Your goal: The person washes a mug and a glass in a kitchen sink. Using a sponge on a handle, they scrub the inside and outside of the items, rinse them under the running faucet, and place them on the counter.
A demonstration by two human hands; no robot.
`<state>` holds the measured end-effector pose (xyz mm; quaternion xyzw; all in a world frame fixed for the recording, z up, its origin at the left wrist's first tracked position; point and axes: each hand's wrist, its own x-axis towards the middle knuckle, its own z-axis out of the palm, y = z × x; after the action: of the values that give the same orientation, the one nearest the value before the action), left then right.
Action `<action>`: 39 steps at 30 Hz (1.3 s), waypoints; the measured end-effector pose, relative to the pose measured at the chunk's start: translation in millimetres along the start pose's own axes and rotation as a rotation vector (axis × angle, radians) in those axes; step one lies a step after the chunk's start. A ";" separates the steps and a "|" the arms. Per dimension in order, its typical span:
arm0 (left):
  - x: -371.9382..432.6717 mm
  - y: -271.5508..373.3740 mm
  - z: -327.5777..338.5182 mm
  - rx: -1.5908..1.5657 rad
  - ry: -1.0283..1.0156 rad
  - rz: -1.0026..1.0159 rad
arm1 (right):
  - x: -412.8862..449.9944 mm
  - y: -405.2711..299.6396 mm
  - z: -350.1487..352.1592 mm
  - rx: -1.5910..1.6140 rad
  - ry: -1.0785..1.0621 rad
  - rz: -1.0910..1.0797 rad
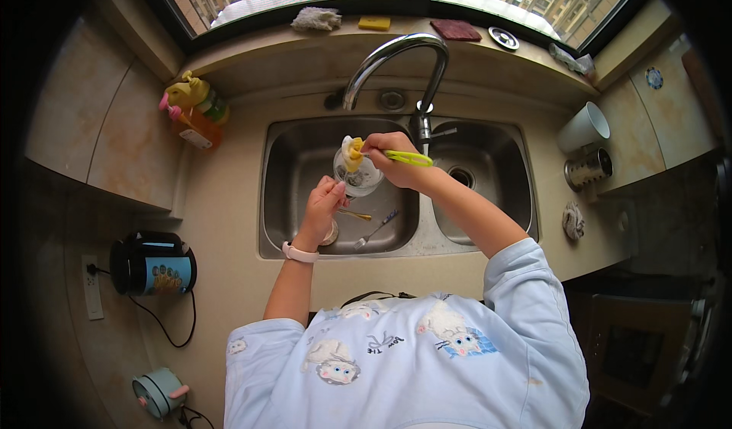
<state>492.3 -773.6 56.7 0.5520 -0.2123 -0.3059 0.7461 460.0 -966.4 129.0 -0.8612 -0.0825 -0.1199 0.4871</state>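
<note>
My left hand [327,203] grips a clear glass vessel [366,184] by its near left side, over the left basin [297,160] of a steel sink. In my right hand [394,157] is a brush with a bright green handle [409,158]. Its yellow and white sponge head [351,153] is at the vessel's rim. Below, on the basin floor, lie a fork [374,231] with a dark patterned handle and a gold-coloured utensil [355,215]. A small round object [330,233] is partly hidden behind my left wrist.
A chrome faucet [423,57] arches over the sink; the right basin [486,194] has a drain. Pump bottles [197,126] stand at the left corner. A white cup [583,127], a perforated steel holder [589,170] and a crumpled cloth [573,221] are at right. A black appliance [128,266] sits left.
</note>
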 end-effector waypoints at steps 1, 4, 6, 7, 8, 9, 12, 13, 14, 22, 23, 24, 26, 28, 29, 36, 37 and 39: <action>1.0 1.3 -2.0 -0.005 -0.002 0.002 | 1.3 16.7 -2.0 -0.210 -0.007 -0.265; -0.7 0.9 -10.3 0.056 0.027 0.016 | -5.9 5.9 2.3 -0.401 -0.184 -0.119; -0.4 1.8 -9.1 0.064 0.024 0.026 | -5.8 -16.7 0.5 0.094 -0.351 0.338; 0.1 4.4 -2.3 0.046 -0.015 0.000 | -5.8 -15.6 0.1 0.093 -0.348 0.341; 0.5 5.8 1.8 0.028 -0.054 -0.027 | -5.3 -13.0 -0.4 0.172 -0.238 0.285; 0.8 3.7 -0.5 0.028 -0.055 -0.027 | -4.0 -10.1 -0.6 0.250 -0.129 0.225; 1.4 1.5 -6.1 0.049 0.024 0.002 | -5.1 -9.2 -9.4 -0.212 -0.147 -0.018; 2.1 2.1 -6.6 0.050 0.029 0.002 | -3.1 -14.8 -11.0 -0.428 -0.268 0.003; 2.7 2.2 -7.4 0.140 0.022 0.028 | -5.6 -23.3 -7.9 -0.387 -0.333 0.209; 3.9 0.9 8.2 0.042 -0.033 -0.058 | -1.7 11.1 -6.8 -0.204 -0.150 -0.105; 6.5 -0.7 6.3 0.042 -0.035 -0.057 | -3.7 18.5 -12.0 -0.368 -0.196 -0.166; 7.4 -1.4 3.1 0.089 0.009 -0.008 | -5.1 13.3 -11.6 -0.364 -0.200 -0.170; 8.1 -1.8 -2.3 0.138 0.060 0.041 | -9.9 1.2 -9.5 -0.293 -0.279 0.184; 8.8 6.1 5.5 0.147 0.017 0.045 | -8.9 -10.8 -12.7 -0.050 -0.322 0.323; 9.1 5.2 7.8 0.145 0.015 0.043 | -8.1 -13.5 -12.1 0.197 -0.362 0.455; 11.5 15.3 6.6 0.151 0.027 0.047 | -9.2 8.5 -12.7 -0.031 -0.090 0.111; 11.1 16.2 8.6 0.166 -0.005 0.057 | -10.8 -1.8 -15.3 0.039 -0.257 0.318; 10.7 13.8 10.7 0.182 -0.038 0.067 | -7.6 -5.3 -12.1 0.235 -0.316 0.397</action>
<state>496.1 -785.5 72.8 0.6041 -0.2715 -0.2705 0.6987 449.8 -974.3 137.2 -0.8061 -0.0002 0.1240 0.5786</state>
